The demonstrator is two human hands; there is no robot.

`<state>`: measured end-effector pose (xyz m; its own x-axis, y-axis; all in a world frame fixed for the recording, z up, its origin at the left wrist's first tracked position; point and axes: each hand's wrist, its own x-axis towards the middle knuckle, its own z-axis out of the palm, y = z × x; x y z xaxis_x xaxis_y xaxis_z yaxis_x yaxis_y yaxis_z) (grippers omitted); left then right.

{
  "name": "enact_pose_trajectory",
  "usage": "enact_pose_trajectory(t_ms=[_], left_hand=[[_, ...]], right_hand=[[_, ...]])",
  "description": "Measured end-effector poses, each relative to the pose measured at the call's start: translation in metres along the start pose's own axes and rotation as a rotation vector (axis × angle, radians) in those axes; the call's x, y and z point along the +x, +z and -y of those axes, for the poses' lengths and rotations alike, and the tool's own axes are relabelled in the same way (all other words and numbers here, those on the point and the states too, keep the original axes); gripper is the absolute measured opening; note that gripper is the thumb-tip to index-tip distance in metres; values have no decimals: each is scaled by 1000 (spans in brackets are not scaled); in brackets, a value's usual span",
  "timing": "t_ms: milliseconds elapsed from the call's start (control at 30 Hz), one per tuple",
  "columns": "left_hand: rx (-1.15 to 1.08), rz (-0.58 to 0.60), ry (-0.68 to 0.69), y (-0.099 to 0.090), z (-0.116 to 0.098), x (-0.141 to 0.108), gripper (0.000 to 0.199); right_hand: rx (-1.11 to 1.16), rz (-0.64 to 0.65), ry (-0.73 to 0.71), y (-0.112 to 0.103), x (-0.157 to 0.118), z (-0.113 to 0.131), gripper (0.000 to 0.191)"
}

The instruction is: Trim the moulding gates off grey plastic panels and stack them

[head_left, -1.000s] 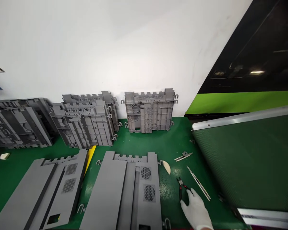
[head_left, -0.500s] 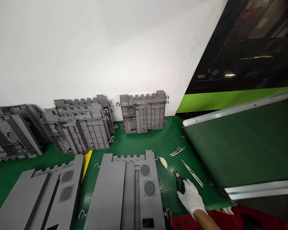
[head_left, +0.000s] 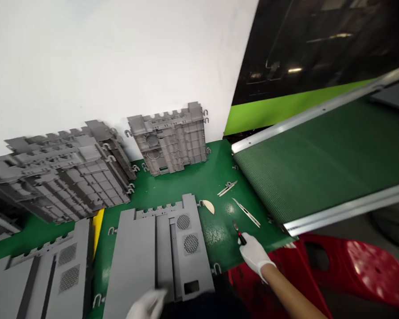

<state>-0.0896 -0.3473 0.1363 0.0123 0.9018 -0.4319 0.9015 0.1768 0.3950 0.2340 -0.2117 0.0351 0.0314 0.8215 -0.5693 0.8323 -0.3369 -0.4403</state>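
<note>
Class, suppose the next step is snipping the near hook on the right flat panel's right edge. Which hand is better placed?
Probably the right hand: it holds the pliers and is closer to the hook. The left hand, blurred, is at the near end of the panel, with no tool visible.

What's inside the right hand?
Right hand holds pliers: metal head and some red-and-black handle show; the hand covers the rest.
</note>
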Motion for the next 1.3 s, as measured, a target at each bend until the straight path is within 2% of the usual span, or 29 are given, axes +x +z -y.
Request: enact_pose_trajectory(t_ms=[67, 100, 167, 200, 267, 333, 367, 467, 567, 733, 1000, 1300], left_hand=[[-26, 21, 114, 8, -27, 47, 32], [-44, 34, 227, 13, -44, 72, 35], [17, 125, 495, 27, -77, 119, 37], [99, 233, 604, 35, -92, 139, 37], [319, 508, 733, 51, -114, 171, 38], [516, 757, 771, 63, -125, 191, 38], [580, 845, 769, 67, -128, 198, 39], [635, 940, 705, 74, -133, 210, 45], [586, 944, 656, 78, -136, 214, 51], [534, 955, 636, 83, -136, 217, 50], [552, 952, 581, 82, -139, 216, 50], [602, 969, 562, 85, -142, 219, 50]], right_hand=[[355, 184, 155, 9, -35, -13, 29], [454, 263, 220, 17, -53, -19, 29], [471, 320, 191, 35, -87, -31, 24], [418, 298, 116, 44, -100, -36, 21], [282, 218, -33, 61, -118, -43, 18], [186, 167, -63, 74, -125, -46, 19], [158, 165, -46, 79, -125, -46, 21], [148, 163, -18, 92, -121, -42, 22], [177, 148, -17, 101, -115, -36, 19], [208, 119, -24, 111, -109, -30, 16], [249, 144, -3, 117, -110, -37, 18], [178, 152, 13, 114, -100, -30, 15]])
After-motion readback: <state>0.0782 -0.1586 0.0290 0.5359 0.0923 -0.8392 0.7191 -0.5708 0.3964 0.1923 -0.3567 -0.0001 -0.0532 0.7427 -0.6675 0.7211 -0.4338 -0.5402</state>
